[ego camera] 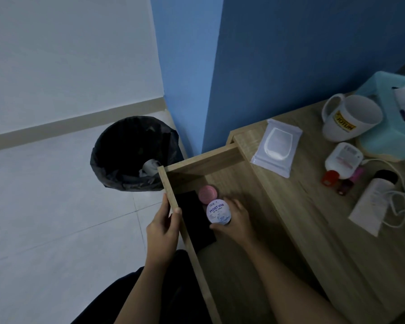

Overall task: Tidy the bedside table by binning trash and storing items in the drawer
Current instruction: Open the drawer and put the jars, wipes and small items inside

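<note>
We have the drawer (241, 190) pulled open, and everything else sits in relation to it. Our right hand (236, 220) is inside the drawer, fingers curled closed around a small round jar (218, 211): white lid with a pale blue lower edge and dark lettering reading "MOIST HYA" (the smaller print is too fine to read). The jar is low over the drawer's floor; we cannot tell whether it touches the wood. Just beyond it, touching or nearly so, lies a pink round jar (207, 194) on the drawer bottom, and along the drawer's front wall lies a flat black rectangular object (194, 223). Our left hand (163, 226) grips the drawer's front edge, thumb inside, fingers wrapped outside. Beyond the drawer's far corner, on the floor, stands a bin (131, 153) lined with a black bag, crumpled white trash inside. To the drawer's right, on the tabletop (313, 230), lie a white pouch (276, 147), a mug (351, 118), a white bottle with a red cap (341, 160) and a pale tube (372, 202).
</note>
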